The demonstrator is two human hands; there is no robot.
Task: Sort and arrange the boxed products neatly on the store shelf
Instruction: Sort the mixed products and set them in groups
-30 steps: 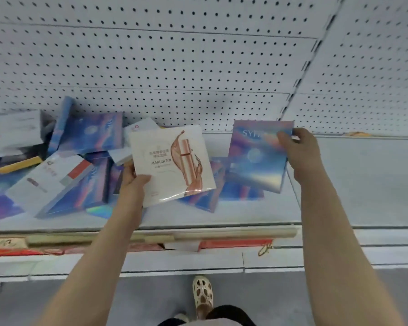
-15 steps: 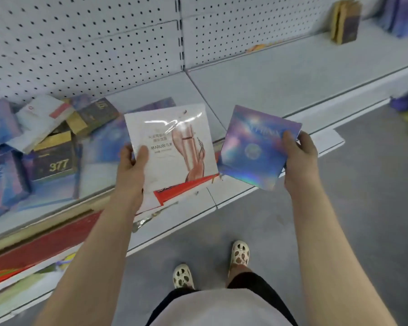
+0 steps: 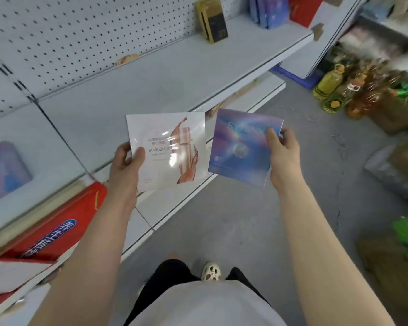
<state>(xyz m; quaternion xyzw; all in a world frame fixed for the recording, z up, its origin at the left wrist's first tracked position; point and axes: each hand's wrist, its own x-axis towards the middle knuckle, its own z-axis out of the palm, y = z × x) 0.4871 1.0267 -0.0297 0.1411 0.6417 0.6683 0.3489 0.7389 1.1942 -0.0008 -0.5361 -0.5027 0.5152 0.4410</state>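
carrying two flat boxes toward the far right of the shelf [image 3: 165, 74]: left hand [image 3: 125, 165] grips the white marubi box [image 3: 172, 149], right hand [image 3: 283, 154] pinches the blue holographic box [image 3: 240, 147]. best stand each upright beside its match, the blue boxes [image 3: 269, 10] far right.

shop | pegboard-backed shelf [image 3: 151, 74] | boxed goods [image 3: 213, 21] | floor bottles [image 3: 327, 82]

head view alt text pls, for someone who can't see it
A person stands at a store shelf, the left hand holding a white boxed product and the right hand a blue holographic box. Further along the shelf stand a gold and black box and blue boxes.
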